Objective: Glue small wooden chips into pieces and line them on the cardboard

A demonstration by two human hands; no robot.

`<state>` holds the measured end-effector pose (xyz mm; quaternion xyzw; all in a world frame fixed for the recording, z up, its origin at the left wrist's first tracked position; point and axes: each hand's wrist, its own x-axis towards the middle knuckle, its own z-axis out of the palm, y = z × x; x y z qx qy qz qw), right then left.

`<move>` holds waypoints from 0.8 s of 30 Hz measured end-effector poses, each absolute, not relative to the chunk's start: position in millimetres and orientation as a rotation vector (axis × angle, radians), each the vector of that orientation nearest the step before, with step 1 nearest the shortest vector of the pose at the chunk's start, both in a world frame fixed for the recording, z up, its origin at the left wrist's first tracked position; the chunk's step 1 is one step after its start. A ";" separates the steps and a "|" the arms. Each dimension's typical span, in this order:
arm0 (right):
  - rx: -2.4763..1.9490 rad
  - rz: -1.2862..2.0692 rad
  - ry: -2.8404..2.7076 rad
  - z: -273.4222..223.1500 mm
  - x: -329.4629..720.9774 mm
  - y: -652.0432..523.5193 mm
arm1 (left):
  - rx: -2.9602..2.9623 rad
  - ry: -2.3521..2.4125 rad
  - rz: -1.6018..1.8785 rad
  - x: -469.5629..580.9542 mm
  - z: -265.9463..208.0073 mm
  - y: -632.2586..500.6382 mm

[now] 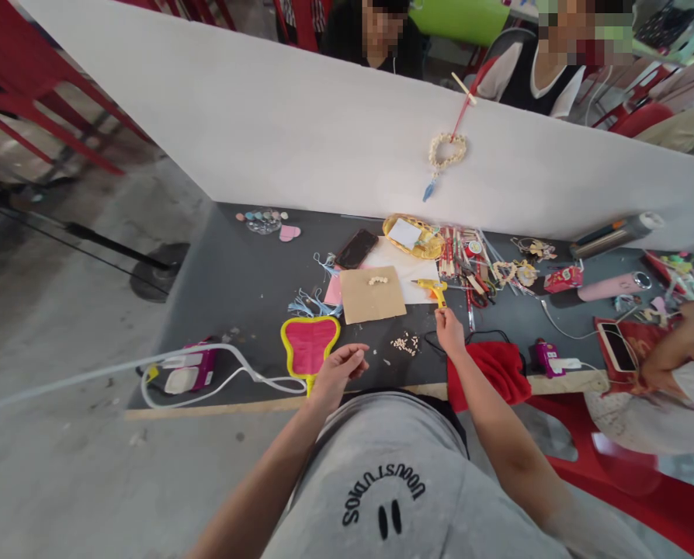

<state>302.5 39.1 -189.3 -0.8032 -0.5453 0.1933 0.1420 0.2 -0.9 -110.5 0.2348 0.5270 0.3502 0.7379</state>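
Observation:
My right hand (452,332) is closed around the lower handle of a yellow glue gun (432,288), whose nozzle points left over white paper (399,256). My left hand (341,368) hovers above the front of the table, fingers pinched together; whatever they may hold is too small to make out. Between my hands lies a scatter of small pale pieces (405,343). Beyond them, a short curved row of pale beads (378,280) rests on a brown cardboard sheet (362,304). Beside my left hand is a pink fan with a yellow rim (310,347).
A beaded heart (447,151) with a blue tassel hangs on the white partition (300,124). Around the cardboard are a phone (357,248), blue tassels (312,303), a woven basket (432,248) and red-and-white sticks (452,252). A red cloth (490,373) overhangs the front edge. Another person's arm (681,338) rests at right.

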 end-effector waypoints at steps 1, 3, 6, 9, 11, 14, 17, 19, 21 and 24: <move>-2.323 0.543 -1.545 -188.6 306.0 44.0 | 0.518 1.159 0.772 0.7 -109.8 -0.4; -2.340 0.525 -1.497 -188.0 312.8 52.9 | 0.530 1.181 0.782 0.4 -110.1 -0.2; -2.364 0.523 -1.481 -189.5 321.5 64.3 | 0.557 1.250 0.799 -3.4 -115.3 -1.2; -2.397 0.548 -1.505 -193.8 328.4 74.8 | 0.543 1.288 0.798 -9.5 -121.7 -2.6; -2.434 0.597 -1.515 -197.5 332.5 81.5 | 0.531 1.289 0.773 -12.8 -123.2 -3.8; -2.502 0.694 -1.521 -202.8 337.7 89.6 | 0.508 1.282 0.760 -14.3 -120.5 -6.0; -2.554 0.772 -1.530 -206.5 341.1 94.8 | 0.473 1.262 0.767 -12.4 -116.2 -7.8; -2.572 0.801 -1.535 -207.7 342.8 96.8 | 0.450 1.253 0.764 -11.0 -114.6 -8.3; -2.583 0.798 -1.536 -207.5 345.1 97.3 | 0.442 1.253 0.754 -10.5 -114.5 -8.0; -2.586 0.755 -1.546 -204.5 351.4 93.3 | 0.450 1.254 0.738 -11.0 -115.6 -6.8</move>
